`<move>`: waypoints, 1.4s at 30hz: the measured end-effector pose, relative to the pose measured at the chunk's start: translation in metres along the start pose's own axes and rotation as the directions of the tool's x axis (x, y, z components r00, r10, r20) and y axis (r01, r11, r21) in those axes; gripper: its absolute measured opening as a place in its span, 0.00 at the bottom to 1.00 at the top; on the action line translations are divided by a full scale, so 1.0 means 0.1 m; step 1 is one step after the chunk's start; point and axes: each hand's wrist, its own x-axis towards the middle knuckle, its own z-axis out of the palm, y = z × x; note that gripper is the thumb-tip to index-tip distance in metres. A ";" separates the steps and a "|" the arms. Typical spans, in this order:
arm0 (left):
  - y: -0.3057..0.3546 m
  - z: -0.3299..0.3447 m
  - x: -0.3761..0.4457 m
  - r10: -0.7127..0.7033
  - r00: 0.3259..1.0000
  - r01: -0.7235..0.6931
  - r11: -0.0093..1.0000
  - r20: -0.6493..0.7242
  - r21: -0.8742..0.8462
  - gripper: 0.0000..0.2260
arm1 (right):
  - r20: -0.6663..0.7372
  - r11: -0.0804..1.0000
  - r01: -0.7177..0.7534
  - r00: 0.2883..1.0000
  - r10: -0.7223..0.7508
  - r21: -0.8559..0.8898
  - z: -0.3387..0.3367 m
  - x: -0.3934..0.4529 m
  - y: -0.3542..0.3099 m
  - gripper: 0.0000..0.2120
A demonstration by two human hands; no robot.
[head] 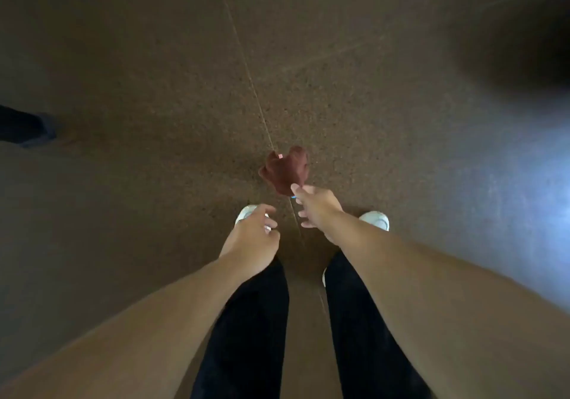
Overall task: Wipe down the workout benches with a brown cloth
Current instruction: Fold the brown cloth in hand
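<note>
A crumpled brown cloth (285, 170) hangs bunched over the floor, straight ahead of my feet. My right hand (314, 206) reaches down and pinches the cloth's near edge between thumb and fingertips. My left hand (256, 229) hovers lower left of the cloth, apart from it, fingers loosely curled and holding nothing. No workout bench is in view.
Speckled brown rubber floor (185, 105) fills the view, with a thin seam (246, 68) running away from me. My white shoes (374, 219) and dark trousers (256, 321) are below. A dark object (24, 127) sits at the left edge, and a dark blurred shape (524, 44) at upper right.
</note>
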 end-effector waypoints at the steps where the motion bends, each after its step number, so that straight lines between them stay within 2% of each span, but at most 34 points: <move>1: -0.07 0.01 0.02 0.000 0.999 -0.001 1.000 0.034 0.028 0.18 | 0.005 0.999 -0.016 1.000 0.016 0.032 0.05 0.05 -0.02 0.30; 5: -0.30 -0.02 0.05 -0.053 0.995 0.043 0.992 0.088 0.115 0.16 | -0.009 0.986 -0.086 0.996 0.089 0.143 0.19 0.18 -0.06 0.25; 10: -0.48 -0.18 0.11 -0.056 0.990 0.027 0.975 0.127 0.219 0.13 | -0.130 0.978 -0.096 0.984 0.121 0.184 0.23 0.35 -0.04 0.21; 12: -0.51 -0.27 0.15 -0.063 0.991 0.033 0.969 0.114 0.246 0.12 | -0.181 0.984 -0.075 0.978 0.104 0.162 0.21 0.41 -0.05 0.19; 16: -0.53 -0.46 0.22 -0.058 0.998 0.053 0.964 0.012 0.262 0.11 | -0.183 0.985 -0.043 0.980 0.074 0.167 0.18 0.38 -0.08 0.20; 17: -0.52 -0.52 0.20 -0.051 0.999 0.053 0.969 -0.015 0.242 0.10 | -0.186 0.982 -0.024 0.981 0.060 0.187 0.19 0.30 -0.10 0.18; 19: -0.50 -0.62 0.10 -0.043 0.997 0.056 0.976 -0.064 0.212 0.08 | -0.221 0.986 0.038 0.975 -0.001 0.162 0.23 0.04 -0.10 0.07; 22: -0.32 -0.79 -0.20 -0.048 0.992 0.070 0.978 -0.115 0.197 0.11 | -0.305 0.983 0.155 0.945 -0.119 0.097 0.30 -0.65 -0.07 0.12; 25: 0.08 -0.99 -0.75 -0.032 0.992 0.058 0.977 -0.126 0.206 0.15 | -0.265 0.956 0.212 0.952 -0.155 0.202 0.22 -1.63 0.01 0.08; 27: 0.46 -1.10 -1.21 -0.011 0.998 0.023 0.980 -0.063 0.199 0.20 | -0.247 0.933 0.248 0.951 -0.184 0.260 0.14 -2.37 0.10 0.05; 30: 1.08 -1.21 -1.92 0.020 0.991 -0.046 0.980 0.133 0.193 0.24 | -0.293 0.888 0.342 0.922 -0.253 0.307 0.04 -3.38 0.18 0.05; 33: 1.58 -1.21 -2.68 -0.066 0.930 0.029 0.994 0.360 0.109 0.25 | -0.366 0.832 0.423 0.884 -0.292 0.358 -0.05 -4.23 0.28 0.05; 36: 1.90 -1.13 -3.25 -0.041 0.878 0.012 0.998 0.476 0.063 0.21 | -0.452 0.763 0.541 0.814 -0.366 0.355 -0.17 -4.87 0.44 0.06; 39: 2.04 -0.91 -3.68 -0.075 0.804 0.050 0.997 0.590 0.058 0.18 | -0.532 0.723 0.568 0.782 -0.325 0.392 -0.26 -5.32 0.72 0.10; 42: 2.06 -0.57 -4.09 0.011 0.771 -0.050 0.998 0.637 0.044 0.12 | -0.566 0.667 0.540 0.797 -0.209 0.514 -0.28 -5.65 1.15 0.15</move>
